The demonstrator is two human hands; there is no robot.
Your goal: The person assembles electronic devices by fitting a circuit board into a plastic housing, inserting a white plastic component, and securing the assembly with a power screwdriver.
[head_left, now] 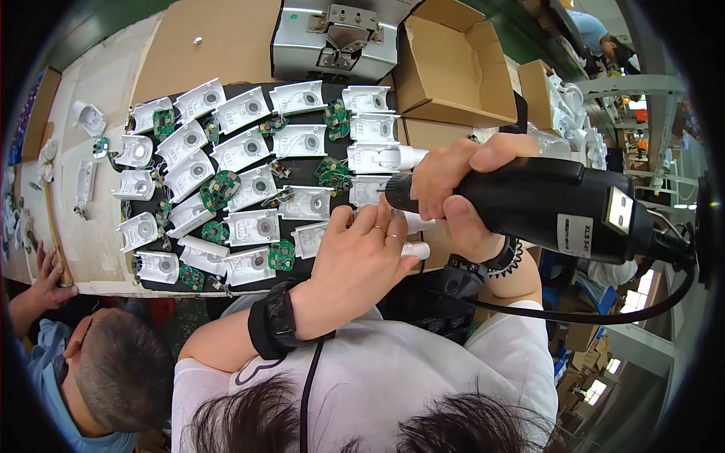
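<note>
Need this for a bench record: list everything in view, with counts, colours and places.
bench: one, pale, centre-left
mat: one, black, on the bench
shells: over twenty, white, mostly on the mat
boards: ten or more, green, mostly among shells
fixture: one, silver, far edge
cartons: several, brown, left and right
parts pile: one, white, right
stick: one, brown, left
other people: at least two, blue-clad, lower left, upper right
driver: one, black, right
cable: one, black, right
watch: one, black, lower centre-left
left grip: one, bare, at the shells
right grip: one, bare, around driver
</note>
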